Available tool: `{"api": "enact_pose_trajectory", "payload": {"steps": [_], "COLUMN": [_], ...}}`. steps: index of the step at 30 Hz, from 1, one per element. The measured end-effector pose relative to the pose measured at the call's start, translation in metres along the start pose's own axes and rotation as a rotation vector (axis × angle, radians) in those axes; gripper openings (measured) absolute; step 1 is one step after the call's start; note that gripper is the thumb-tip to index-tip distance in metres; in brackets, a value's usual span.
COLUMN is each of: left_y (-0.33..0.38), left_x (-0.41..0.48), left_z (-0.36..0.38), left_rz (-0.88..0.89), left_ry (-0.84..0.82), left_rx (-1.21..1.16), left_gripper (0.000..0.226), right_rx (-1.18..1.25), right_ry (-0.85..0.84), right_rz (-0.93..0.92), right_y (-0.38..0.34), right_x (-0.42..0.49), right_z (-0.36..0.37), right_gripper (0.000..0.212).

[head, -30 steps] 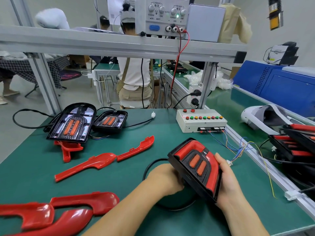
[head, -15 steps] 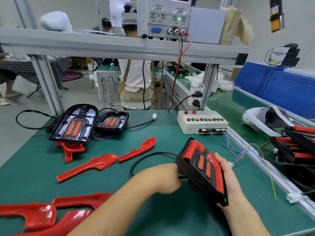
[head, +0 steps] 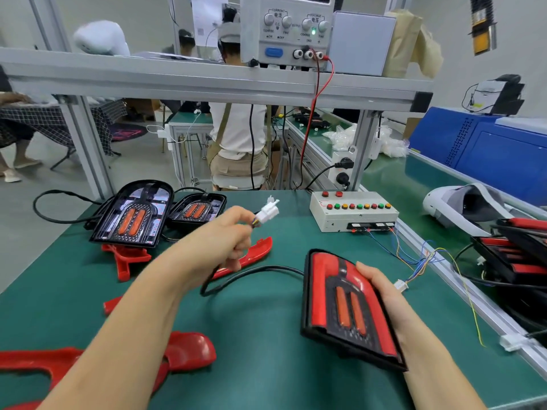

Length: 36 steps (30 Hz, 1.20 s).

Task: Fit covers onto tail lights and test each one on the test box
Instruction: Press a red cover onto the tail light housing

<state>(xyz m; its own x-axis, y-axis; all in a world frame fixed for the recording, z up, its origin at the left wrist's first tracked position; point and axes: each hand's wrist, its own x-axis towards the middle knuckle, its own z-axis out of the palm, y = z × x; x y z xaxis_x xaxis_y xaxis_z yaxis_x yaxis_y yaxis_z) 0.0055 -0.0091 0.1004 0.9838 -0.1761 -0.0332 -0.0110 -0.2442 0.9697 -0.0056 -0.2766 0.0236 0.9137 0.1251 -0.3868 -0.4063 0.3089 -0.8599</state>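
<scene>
**A:** How far along is this one, would you say?

**B:** The cover looks fitted. The black-backed tail light with the glossy red plastic cover (head: 346, 306) sits tilted on the green mat (head: 266, 374), to the right, on the near side of the pale grey test box with its row of coloured lamps (head: 353, 213). The right hand (head: 381, 294) grasps it by the right edge, thumb over the face.

**A:** And the test?

**B:** Not begun, I'd judge. The left hand (head: 228, 241) pinches the small white plastic plug (head: 268, 213) at the end of the light's black cable (head: 275, 267). The plug is up in the air, well apart from the box. What I take for its mate, a white connector on thin coloured wires (head: 401, 284), lies on the mat just beside the right hand. The two aren't joined.

**A:** What's left after that?

**B:** Two lights with no cover, black with orange lenses: a large bare light (head: 134, 216) and a smaller bare light (head: 196, 210), side by side at the far left.

**A:** Covers enough?

**B:** At least four loose. There's a forked red cover (head: 127, 257) under the large bare light, a long red strip (head: 257, 250) behind the left hand, and overlapping red covers (head: 189, 349) at the near left corner. The forearm hides parts, so I can't fix the number. A stack of black-and-red lights (head: 515, 247) at the right edge may be finished ones. How many, I can't tell.
</scene>
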Motion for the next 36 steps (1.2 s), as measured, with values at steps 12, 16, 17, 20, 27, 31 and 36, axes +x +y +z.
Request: {"api": "enact_pose_trajectory", "payload": {"steps": [12,16,17,20,27,31,36], "left_y": [-0.042,-0.052,-0.054,-0.058,-0.054,-0.049,-0.043], "left_x": [0.009,0.011,0.011,0.009,0.013,0.016,0.021], "left_z": [0.052,0.064,0.067,0.074,0.079,0.081,0.084], "left_rz": [0.026,0.045,0.05,0.047,0.032,0.029,0.041], "left_ry": [0.135,0.134,0.139,0.128,0.121,0.115,0.112], "left_rx": [0.215,0.389,0.421,0.447,0.5,0.507,0.526], "left_gripper": [0.011,0.014,0.014,0.018,0.015,0.016,0.017], "right_rx": [-0.747,-0.94,-0.95,-1.046,-2.088,-2.08,-1.682], "right_ry": [-0.152,-0.006,0.037,0.333,0.684,0.581,0.328], "right_rz": [-0.068,-0.178,-0.221,-0.489,-0.273,-0.304,-0.565], "right_y": [-0.002,-0.003,-0.004,-0.007,-0.03,-0.034,-0.044], "right_x": [0.008,0.009,0.009,0.012,0.017,0.024,0.026], "right_z": [0.013,0.008,0.004,-0.023,-0.099,-0.097,-0.071], "right_gripper": [0.033,0.03,0.031,0.019,0.048,0.021,0.017]}}
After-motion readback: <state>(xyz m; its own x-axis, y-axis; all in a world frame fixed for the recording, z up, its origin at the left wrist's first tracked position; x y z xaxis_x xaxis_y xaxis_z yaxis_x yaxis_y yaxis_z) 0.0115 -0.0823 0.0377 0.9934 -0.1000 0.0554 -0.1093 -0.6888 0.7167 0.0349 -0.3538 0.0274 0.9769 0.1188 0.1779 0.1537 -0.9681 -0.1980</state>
